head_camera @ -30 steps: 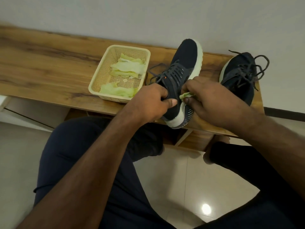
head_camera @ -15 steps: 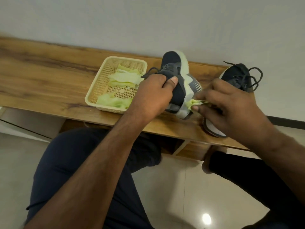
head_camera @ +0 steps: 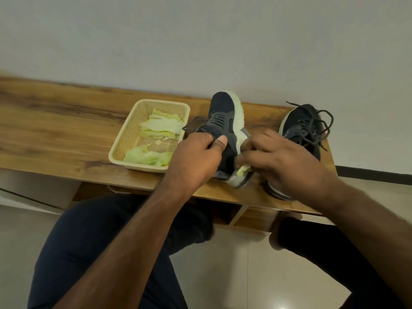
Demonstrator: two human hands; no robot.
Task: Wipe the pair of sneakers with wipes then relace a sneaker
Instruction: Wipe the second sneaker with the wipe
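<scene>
Wiping step, first sneaker's sole edge.

Basket [head_camera: 116, 156] holds three wipes [head_camera: 161, 124]. Left hand [head_camera: 196, 157] grips sneaker [head_camera: 225, 112], rolled from upright onto its side since 1 s ago; midsole now exposed. Right hand [head_camera: 283, 161] pinches a fourth wipe [head_camera: 243, 169] there. Second sneaker [head_camera: 298, 123] untouched beside it; two sneakers.

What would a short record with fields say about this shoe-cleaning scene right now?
Left hand: grips the tilted sneaker at its collar
Right hand: presses a green wipe on the sole edge near the heel
Second sneaker: on the bench, laces loose
Basket: beside the held sneaker, holds wipes
</scene>
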